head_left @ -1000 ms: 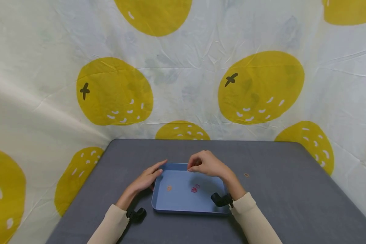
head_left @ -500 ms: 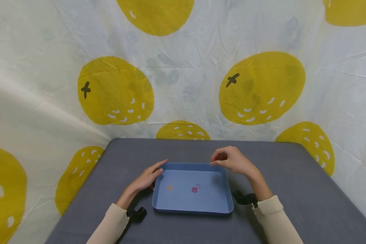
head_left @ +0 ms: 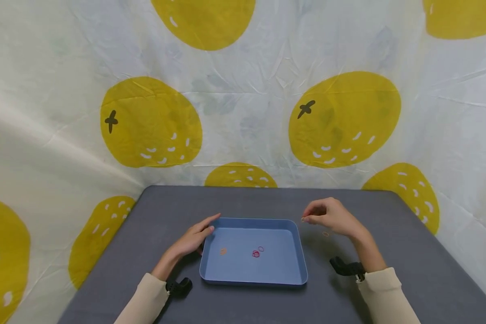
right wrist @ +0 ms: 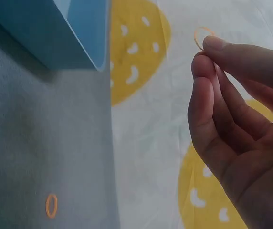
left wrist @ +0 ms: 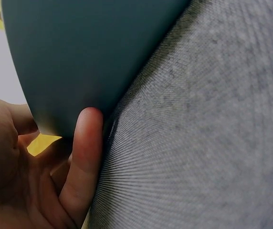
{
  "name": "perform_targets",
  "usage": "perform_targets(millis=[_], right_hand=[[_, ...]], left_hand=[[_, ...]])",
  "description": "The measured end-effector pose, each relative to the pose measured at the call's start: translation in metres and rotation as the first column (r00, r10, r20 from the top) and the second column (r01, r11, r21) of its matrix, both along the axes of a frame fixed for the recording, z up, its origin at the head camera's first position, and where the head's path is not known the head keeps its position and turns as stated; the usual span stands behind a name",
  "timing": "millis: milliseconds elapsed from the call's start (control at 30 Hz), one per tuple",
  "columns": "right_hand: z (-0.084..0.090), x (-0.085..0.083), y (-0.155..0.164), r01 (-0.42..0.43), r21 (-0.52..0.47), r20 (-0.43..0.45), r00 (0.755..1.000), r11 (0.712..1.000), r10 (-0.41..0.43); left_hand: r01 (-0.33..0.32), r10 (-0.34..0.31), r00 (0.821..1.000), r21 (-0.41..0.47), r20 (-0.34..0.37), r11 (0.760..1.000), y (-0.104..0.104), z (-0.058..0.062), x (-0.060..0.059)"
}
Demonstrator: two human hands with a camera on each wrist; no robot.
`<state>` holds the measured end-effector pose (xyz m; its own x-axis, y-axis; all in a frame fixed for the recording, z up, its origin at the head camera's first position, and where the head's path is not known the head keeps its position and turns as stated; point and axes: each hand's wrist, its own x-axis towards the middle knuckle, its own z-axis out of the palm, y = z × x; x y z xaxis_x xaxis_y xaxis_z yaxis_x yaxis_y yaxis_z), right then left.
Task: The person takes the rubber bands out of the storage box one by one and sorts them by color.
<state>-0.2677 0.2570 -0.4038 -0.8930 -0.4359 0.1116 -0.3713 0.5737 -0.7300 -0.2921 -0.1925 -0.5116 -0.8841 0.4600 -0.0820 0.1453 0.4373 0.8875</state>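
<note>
White cloth (head_left: 243,130): creased, printed with big yellow rounded shapes (head_left: 151,121), hanging beyond both hands' fingers.
Grey table (head_left: 389,252): finely ribbed fabric surface, stretching under the right fingers (right wrist: 203,98) and on to their right; far edge past the fingertips.
Blue tray (head_left: 235,272): smooth, shallow, round-cornered; left wall touching the left fingers (left wrist: 89,138), right rim just left of the right fingers, a gap between.
Right hand (head_left: 330,218): raised over the table, thumb and finger pinching a thin orange band (right wrist: 195,39), its loop poking past the tips.
Left hand (head_left: 192,238): fingers nearly straight, unclenched, resting against the tray near its far corner.
Red bands (head_left: 256,254): small rings on the tray floor, between both hands' fingers.
Orange rings (head_left: 223,251): in the tray, near the left fingers; count unclear.
Loose orange band (right wrist: 47,206): oval, on the table below the right fingers, apart from them.
</note>
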Motion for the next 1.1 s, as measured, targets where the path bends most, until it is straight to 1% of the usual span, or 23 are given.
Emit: perform_targets(millis=[167, 333, 500, 633, 833, 900, 1100], right_hand=[[-0.006, -0.002, 0.017, 0.003, -0.057, -0.030, 1.000, 0.998, -0.005], [-0.010, -0.002, 0.035, 0.039, -0.067, -0.011, 0.999, 0.997, -0.040], [-0.017, -0.002, 0.053, 0.086, -0.039, 0.033, 0.996, 0.996, -0.085], [-0.024, -0.003, 0.064, 0.120, -0.013, 0.089, 0.989, 0.993, -0.119], [-0.032, -0.002, 0.073, 0.118, 0.004, 0.167, 0.979, 0.993, -0.118], [-0.034, 0.000, 0.076, 0.114, 0.015, 0.179, 0.977, 0.993, -0.115], [-0.042, 0.001, 0.082, 0.160, 0.056, 0.184, 0.969, 0.986, -0.168]], left_hand=[[-0.001, 0.001, 1.000, 0.000, 0.003, 1.000, -0.002, -0.001, 0.002], [-0.004, 0.004, 1.000, 0.006, 0.007, 1.000, -0.004, -0.003, 0.003], [-0.008, 0.008, 1.000, 0.012, 0.011, 1.000, -0.004, -0.004, 0.002], [-0.005, 0.005, 1.000, 0.011, 0.013, 1.000, -0.004, -0.004, 0.001], [0.002, -0.002, 1.000, 0.015, 0.015, 1.000, -0.003, -0.003, 0.000], [0.003, -0.003, 1.000, 0.013, 0.017, 1.000, -0.003, -0.003, 0.000], [0.002, -0.002, 1.000, 0.021, 0.019, 1.000, -0.002, -0.004, 0.000]])
